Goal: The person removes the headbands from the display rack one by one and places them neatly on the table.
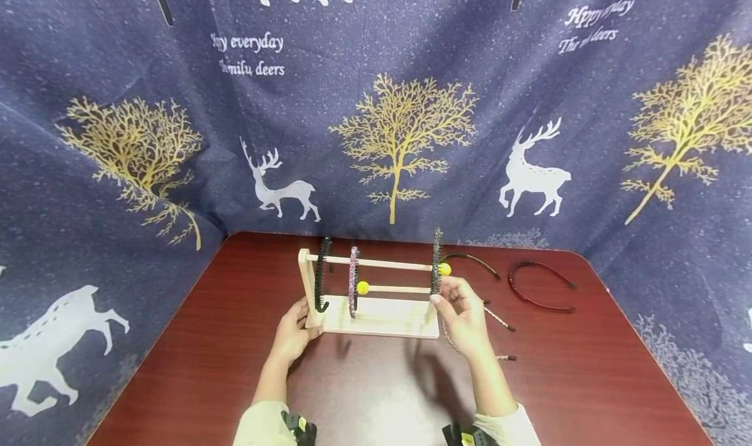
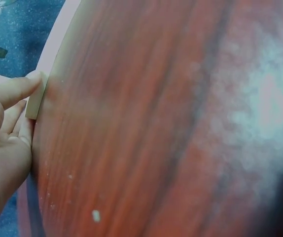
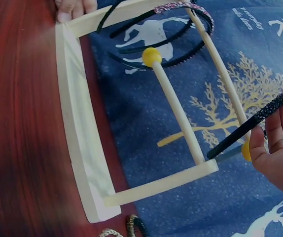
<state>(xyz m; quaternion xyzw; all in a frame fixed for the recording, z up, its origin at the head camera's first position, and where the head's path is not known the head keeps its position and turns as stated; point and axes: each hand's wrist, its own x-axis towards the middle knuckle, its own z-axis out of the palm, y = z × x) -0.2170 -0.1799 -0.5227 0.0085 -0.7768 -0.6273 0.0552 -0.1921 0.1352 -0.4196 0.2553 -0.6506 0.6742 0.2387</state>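
A pale wooden headband stand [image 1: 382,327] with two rods stands on the table. My left hand [image 1: 294,332] grips the left end of its base; in the left wrist view the thumb and fingers [image 2: 16,91] pinch the board's corner. My right hand [image 1: 467,315] pinches a black glittery headband [image 3: 272,106] between thumb and fingers. That headband loops over the right end of the upper rod [image 3: 220,69], just inside its yellow ball [image 1: 444,269]. A pink glittery headband [image 1: 353,279] and a black headband [image 1: 320,276] hang further left on this rod. The lower rod has a yellow ball [image 1: 363,288].
On the table's right side lie a red headband [image 1: 519,292], a dark headband [image 1: 472,258] behind the stand, and braided light headbands [image 1: 499,318] close by my right hand. A blue cloth [image 1: 364,41] with deer and trees hangs behind the reddish-brown table [image 1: 194,367].
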